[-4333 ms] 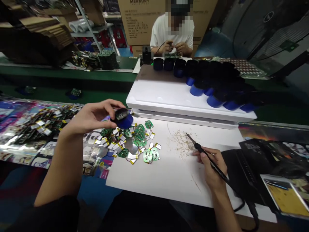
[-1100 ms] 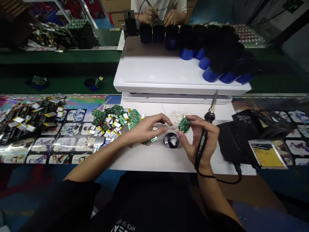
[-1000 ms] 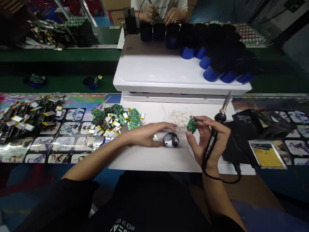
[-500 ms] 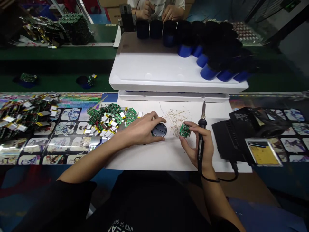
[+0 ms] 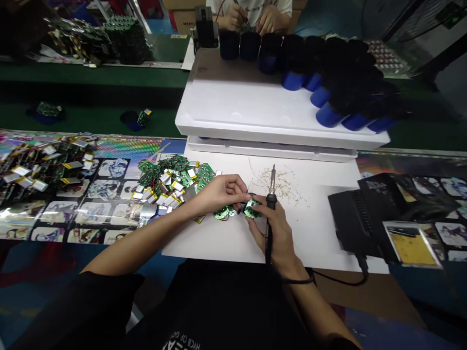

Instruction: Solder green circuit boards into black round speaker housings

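1. Here, two hands meet over one white sheet (image 5: 204, 240): the left hand (image 5: 221, 194) and the right hand (image 5: 280, 231).
2. The right hand grasps two things, one green board (image 5: 251, 209) pinched at the fingertips and one iron (image 5: 270, 201), its tip pointing up and away.
3. The left hand's thumb and fingers come together at the board's upper edge; whether they grip it, I cannot tell.
4. One dark piece (image 5: 242, 207), mostly hidden, sits between the hands, just beside the board.
5. Two more boards (image 5: 221, 213) lie below the left hand.
6. Two piles of boards with white cells lie further left: a near pile (image 5: 173, 180) and a far pile (image 5: 47, 163); they overlap too much to count.
7. Two blue cups (image 5: 135, 126) stand on the green belt (image 5: 87, 116), each with one board.
8. Two foam slabs (image 5: 233, 102) are stacked ahead, the upper bearing over a dozen dark-blue cups (image 5: 329, 115).
9. One black box (image 5: 352, 218) and one yellow packet (image 5: 414, 245) lie at right.
10. Across, one co-worker shows two hands (image 5: 268, 20).
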`<state>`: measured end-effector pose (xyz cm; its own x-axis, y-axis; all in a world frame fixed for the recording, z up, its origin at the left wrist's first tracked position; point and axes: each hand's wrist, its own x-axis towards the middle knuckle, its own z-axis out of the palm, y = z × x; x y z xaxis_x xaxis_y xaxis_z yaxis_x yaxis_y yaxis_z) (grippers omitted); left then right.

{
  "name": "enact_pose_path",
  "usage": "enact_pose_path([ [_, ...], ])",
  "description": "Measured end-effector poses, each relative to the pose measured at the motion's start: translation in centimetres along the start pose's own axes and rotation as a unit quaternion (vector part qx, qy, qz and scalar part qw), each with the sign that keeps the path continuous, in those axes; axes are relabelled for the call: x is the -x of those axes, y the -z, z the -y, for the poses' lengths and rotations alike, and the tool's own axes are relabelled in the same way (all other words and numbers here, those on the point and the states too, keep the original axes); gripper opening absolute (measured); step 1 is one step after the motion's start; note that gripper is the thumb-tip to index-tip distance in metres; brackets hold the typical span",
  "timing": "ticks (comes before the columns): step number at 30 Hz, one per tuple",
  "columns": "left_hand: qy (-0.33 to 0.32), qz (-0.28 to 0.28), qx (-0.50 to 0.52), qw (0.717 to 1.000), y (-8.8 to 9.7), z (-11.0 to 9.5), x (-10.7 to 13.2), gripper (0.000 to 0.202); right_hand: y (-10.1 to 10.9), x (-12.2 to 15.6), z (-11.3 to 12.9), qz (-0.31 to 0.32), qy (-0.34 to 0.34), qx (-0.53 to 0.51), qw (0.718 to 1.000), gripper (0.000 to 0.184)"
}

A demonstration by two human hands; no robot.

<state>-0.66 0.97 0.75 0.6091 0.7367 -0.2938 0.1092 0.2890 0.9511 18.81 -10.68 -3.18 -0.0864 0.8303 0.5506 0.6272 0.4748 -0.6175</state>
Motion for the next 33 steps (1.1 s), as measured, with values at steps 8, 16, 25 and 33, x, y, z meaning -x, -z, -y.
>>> enact_pose_path([
  [8, -0.054, -0.004, -0.021, 0.998, -0.5, 0.8, 0.4, 0.037, 0.8, -1.6, -2.5, 0.048, 0.071, 0.029, 0.996, 0.047],
  [16, -0.135, -0.031, -0.092, 0.986, -0.7, 0.8, 0.4, 0.025, 2.1, -2.6, -2.7, 0.091, 0.042, -0.053, 0.994, 0.05],
  [25, -0.214, -0.05, -0.19, 0.957, -0.8, 1.2, 0.5, 0.019, 1.3, -3.7, -0.7, -0.046, -0.045, -0.077, 0.995, 0.035],
  [33, -0.21, -0.036, -0.212, 0.954, -0.7, 1.2, 0.7, 0.018, 0.7, -4.2, -0.2, -0.061, -0.094, -0.141, 0.984, 0.03],
])
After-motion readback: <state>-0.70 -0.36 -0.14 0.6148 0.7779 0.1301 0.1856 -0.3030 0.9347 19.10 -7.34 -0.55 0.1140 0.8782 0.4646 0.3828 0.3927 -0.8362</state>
